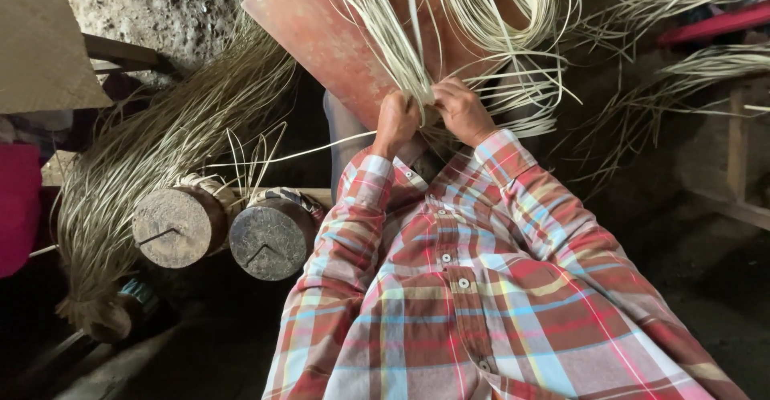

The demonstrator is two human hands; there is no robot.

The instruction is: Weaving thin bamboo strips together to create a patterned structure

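I judge sorting underway: my left hand [395, 121] and right hand [463, 111] both pinch pale cane strips [417, 63] over the reddish board's [321, 35] lower edge, so next means separating one strand.

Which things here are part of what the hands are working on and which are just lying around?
In hand:
- pale cane strips, gripped by the left hand and right hand
- reddish board under the strips

Lying about:
- loose bundle of strips to the left
- two round log ends
- more strips at far right
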